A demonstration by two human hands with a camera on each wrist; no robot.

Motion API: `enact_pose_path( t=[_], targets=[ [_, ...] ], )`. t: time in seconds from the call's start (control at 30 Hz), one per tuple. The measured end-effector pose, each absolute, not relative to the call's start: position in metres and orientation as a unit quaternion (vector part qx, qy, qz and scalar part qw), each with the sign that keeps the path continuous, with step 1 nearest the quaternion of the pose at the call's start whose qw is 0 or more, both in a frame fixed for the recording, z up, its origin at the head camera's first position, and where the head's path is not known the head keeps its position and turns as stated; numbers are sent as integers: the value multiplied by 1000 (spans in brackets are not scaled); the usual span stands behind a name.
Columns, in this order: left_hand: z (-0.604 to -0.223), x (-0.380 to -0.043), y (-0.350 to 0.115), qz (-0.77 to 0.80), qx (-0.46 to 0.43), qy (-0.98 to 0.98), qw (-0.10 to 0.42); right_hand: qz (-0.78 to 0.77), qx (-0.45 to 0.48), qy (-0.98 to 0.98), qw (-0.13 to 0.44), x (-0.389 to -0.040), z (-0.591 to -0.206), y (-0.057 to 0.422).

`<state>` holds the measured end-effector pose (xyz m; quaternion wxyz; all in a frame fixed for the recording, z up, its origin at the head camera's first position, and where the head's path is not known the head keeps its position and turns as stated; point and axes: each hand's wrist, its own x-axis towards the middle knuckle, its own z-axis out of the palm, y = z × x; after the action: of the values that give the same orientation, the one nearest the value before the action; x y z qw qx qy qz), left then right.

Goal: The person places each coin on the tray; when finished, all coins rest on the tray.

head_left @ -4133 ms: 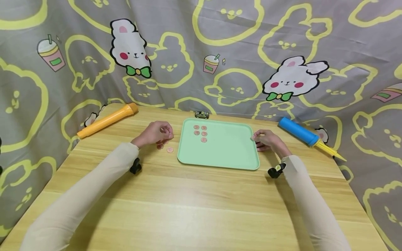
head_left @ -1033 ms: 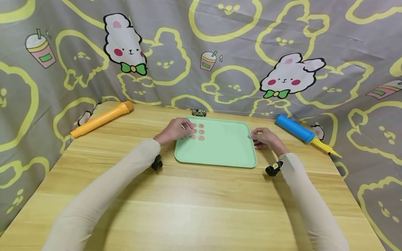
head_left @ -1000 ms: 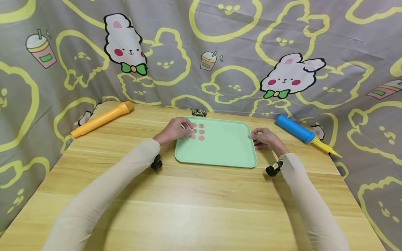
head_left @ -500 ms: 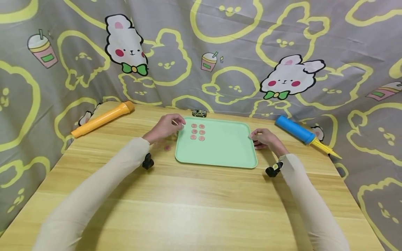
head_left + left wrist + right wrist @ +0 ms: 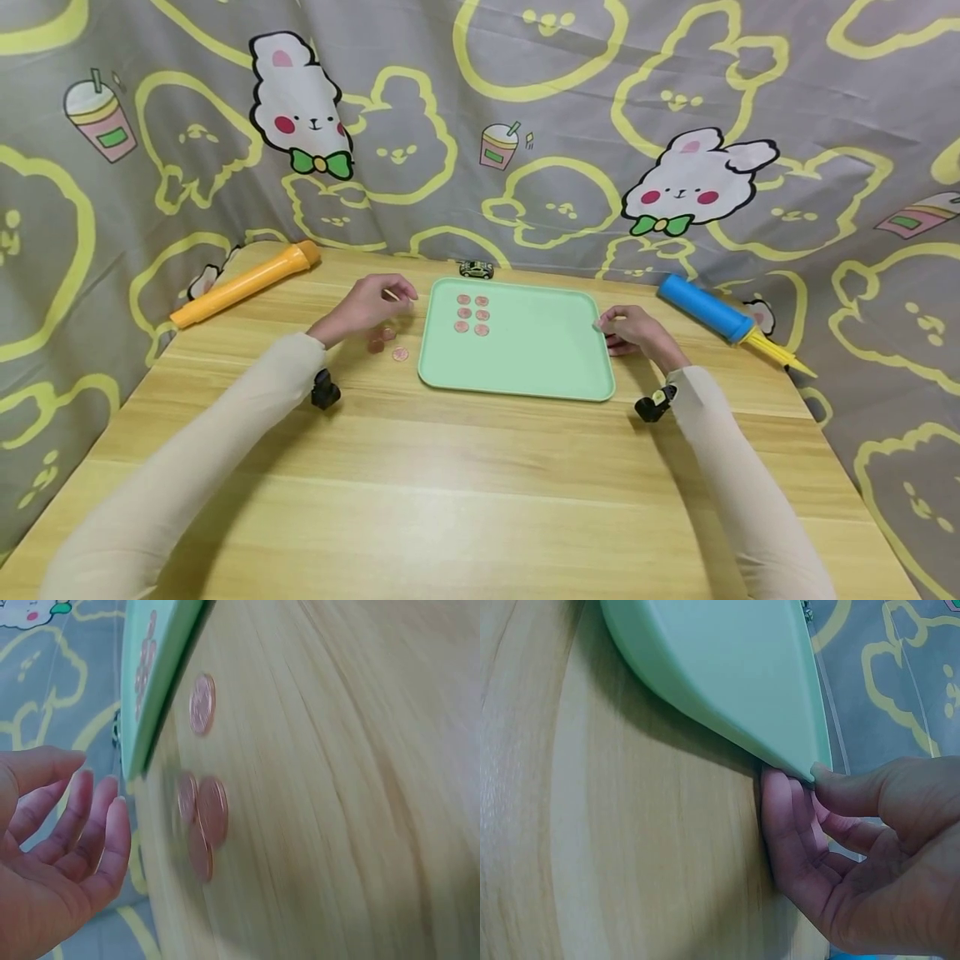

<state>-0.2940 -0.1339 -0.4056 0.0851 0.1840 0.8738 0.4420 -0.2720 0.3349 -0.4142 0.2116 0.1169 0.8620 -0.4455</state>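
My left hand [image 5: 372, 305] hovers left of the tray with nothing in it, fingers loosely bent, thumb apart from the fingertips. Close by it on the table lie several loose copper coins; one coin [image 5: 202, 703] is apart, while the others, among them a larger-looking coin [image 5: 214, 811], overlap in a small cluster. The light green tray [image 5: 540, 350] bears several coins in two columns of three near its left side, one being a coin [image 5: 482, 316]. My right hand [image 5: 870, 847] pinches the tray's right rim, thumb on top and fingers beneath.
An orange microphone-shaped tube [image 5: 247, 285] lies at the back left of the wooden table [image 5: 450, 483]. A small toy car [image 5: 476, 269] stands behind the tray. At the back right is a blue and yellow hand pump [image 5: 705, 309], with a patterned curtain [image 5: 420, 192] behind everything.
A sixth coin has joined the five on the tray. My left hand has let go and drawn back leftward, from over the tray to the loose coins. The right hand keeps its hold.
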Motion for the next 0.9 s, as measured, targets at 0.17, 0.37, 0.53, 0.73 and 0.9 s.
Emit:
enact_pose_path(
  t=[0.17,0.37,0.53,0.73,0.9],
  targets=[
    [-406,-293,-148,429,184,880,81,-443,116,863,214,-270,-412,335],
    [-406,-290,-164,415,184,887,90,-443,108,864,214,-269,-411,335],
    [-405,-287,-171,405,192,888,107,-446,110,862,216,-271,-412,335],
    [-407,-285,-182,380,201,893,133,-451,117,857,218,-272,-412,334],
    [-408,-286,-188,359,195,897,167,-455,119,856,215,-272,-410,334]
  ],
)
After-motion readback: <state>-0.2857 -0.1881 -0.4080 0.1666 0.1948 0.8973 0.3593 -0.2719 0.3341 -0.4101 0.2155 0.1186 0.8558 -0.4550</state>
